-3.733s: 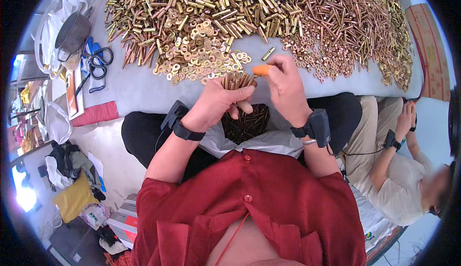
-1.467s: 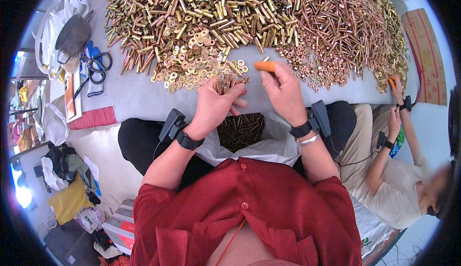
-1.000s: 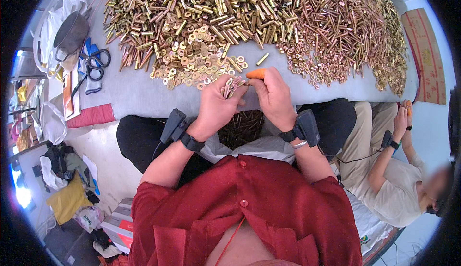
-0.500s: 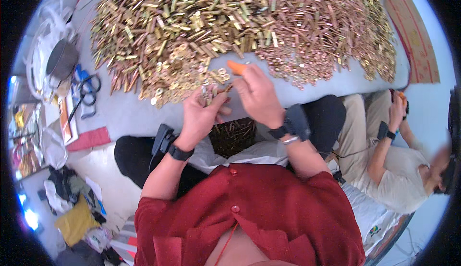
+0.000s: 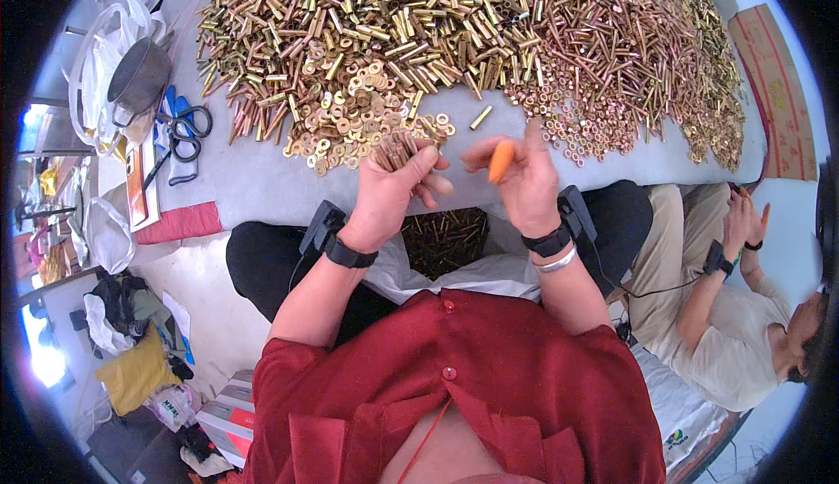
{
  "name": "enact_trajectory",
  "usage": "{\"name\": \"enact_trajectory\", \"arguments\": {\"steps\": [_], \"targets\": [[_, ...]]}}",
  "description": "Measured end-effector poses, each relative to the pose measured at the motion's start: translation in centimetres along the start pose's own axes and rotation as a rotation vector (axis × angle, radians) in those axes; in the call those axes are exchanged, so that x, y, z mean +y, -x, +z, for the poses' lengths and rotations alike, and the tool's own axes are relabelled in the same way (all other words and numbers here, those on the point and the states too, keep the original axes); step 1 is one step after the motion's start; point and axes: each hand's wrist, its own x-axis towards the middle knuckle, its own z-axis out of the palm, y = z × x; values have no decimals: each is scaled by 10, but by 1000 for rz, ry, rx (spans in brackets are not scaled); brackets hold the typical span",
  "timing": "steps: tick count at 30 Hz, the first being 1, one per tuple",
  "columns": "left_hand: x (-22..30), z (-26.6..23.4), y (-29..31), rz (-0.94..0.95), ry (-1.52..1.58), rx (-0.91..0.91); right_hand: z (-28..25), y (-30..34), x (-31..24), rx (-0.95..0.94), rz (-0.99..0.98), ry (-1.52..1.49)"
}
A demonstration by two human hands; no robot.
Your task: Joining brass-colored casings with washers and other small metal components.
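My left hand (image 5: 391,197) is closed around a bundle of slim copper-coloured metal pins (image 5: 395,149), their ends sticking up past the thumb. I cannot make out whether they are threaded. To its right, my right hand (image 5: 530,188) hovers with fingers apart and nothing visible in it. An orange finger cot (image 5: 502,162) covers one of its fingers. Flat brass-coloured washers (image 5: 350,112) lie just beyond my left hand, and small nuts (image 5: 577,125) lie beyond my right. One loose metal sleeve (image 5: 481,118) rests on the grey tabletop (image 5: 262,178) between them.
A large heap of metal sleeves (image 5: 393,20) covers the far side. Scissors (image 5: 185,130) and a dark metal pot (image 5: 140,77) sit at left. Between my knees, an open white sack (image 5: 498,278) holds dark metal pieces (image 5: 444,243). A co-worker (image 5: 734,335) sits at right.
My right hand has drawn away from my left hand toward the right, and its fingers have spread. My left hand keeps hold of the pins. The view has shifted slightly.
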Motion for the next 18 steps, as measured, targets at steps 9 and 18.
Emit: {"name": "enact_trajectory", "arguments": {"steps": [9, 18], "targets": [[0, 1, 1, -45, 37, -34, -15, -5, -2, 69, 63, 284], [-1, 20, 15, -75, -554, -68, 4, -41, 13, 393, -461, 1602]]}}
